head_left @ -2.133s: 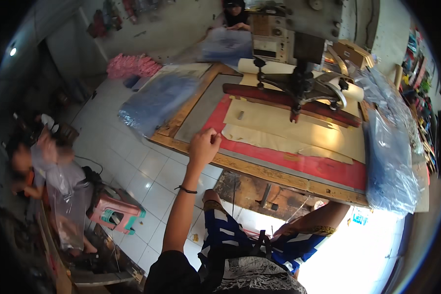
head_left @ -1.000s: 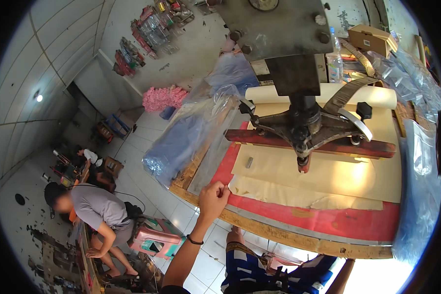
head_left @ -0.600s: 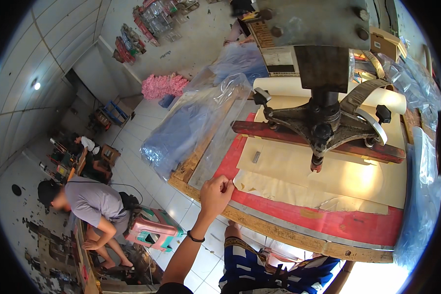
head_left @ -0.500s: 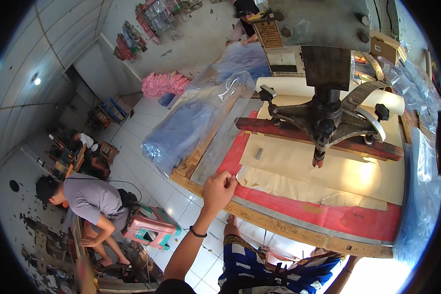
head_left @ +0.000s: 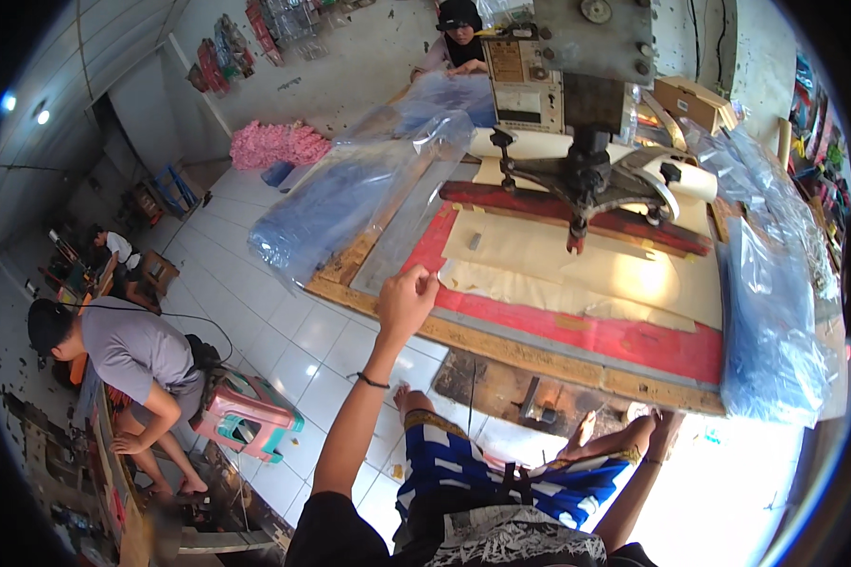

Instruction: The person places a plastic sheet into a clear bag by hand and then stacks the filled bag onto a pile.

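My left hand (head_left: 408, 300) is closed in a pinch at the near left corner of a cream sheet (head_left: 558, 260), over the front edge of the table. The sheet lies on a red mat (head_left: 596, 324), and its near edge is wrinkled and torn. A small grey metal strip (head_left: 475, 241) rests on the cream surface. Above it a black press head (head_left: 588, 184) carries a dark red bar (head_left: 529, 210), apart from the sheet. My right hand (head_left: 665, 433) is low by my knee, below the table's front edge, its fingers hard to make out.
Clear blue plastic sheeting (head_left: 336, 222) lies along the table's left side, with more plastic (head_left: 775, 326) at the right. The wooden table edge (head_left: 539, 367) runs in front of me. One person sits on a pink stool (head_left: 246, 416) at left; another person (head_left: 459, 42) is behind the table.
My view has shifted, so the table sits further left and higher, and my right hand shows more. My left hand keeps its pinch at the sheet's corner.
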The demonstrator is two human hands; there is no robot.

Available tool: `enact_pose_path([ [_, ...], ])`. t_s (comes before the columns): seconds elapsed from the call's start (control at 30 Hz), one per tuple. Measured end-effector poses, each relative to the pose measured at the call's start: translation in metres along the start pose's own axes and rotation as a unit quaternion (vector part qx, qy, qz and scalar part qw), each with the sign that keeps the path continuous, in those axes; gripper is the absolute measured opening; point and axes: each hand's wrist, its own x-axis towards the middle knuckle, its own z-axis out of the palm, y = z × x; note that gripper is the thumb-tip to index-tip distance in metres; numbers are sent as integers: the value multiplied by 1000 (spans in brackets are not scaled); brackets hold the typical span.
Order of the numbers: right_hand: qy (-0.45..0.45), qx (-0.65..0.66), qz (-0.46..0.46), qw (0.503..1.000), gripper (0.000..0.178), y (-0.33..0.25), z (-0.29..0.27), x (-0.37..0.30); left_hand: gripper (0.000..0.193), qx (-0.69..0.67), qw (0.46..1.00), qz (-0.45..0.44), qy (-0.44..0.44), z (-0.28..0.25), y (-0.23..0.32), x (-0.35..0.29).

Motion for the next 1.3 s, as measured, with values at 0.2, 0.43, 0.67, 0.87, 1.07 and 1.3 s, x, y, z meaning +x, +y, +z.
enact_pose_path([
  [0.2, -29, 26, 70, 997, 66, -42, -1, -20, 12, -297, 944, 147, 11, -62, 110, -27],
  [0.43, -101, -127, -23, 987, 50, 25, -17, -110, 38, -536, 718, 443, 39, -181, 219, -88],
  [0.67, -78, -202, -81, 973, 44, -65, 28, -182, 35, -577, 705, 412, -22, -184, 220, -91],
  [0.87, -28, -355, -208, 911, 48, 17, -16, -156, 45, -532, 731, 358, -232, -201, 191, -77],
  [1.07, -26, -381, -196, 903, 49, -35, 2, -182, 52, -663, 618, 412, -92, -162, 183, -89],
  [1.3, -61, -422, -175, 888, 52, -31, 8, -176, 50, -551, 693, 425, -188, -184, 163, -79],
])
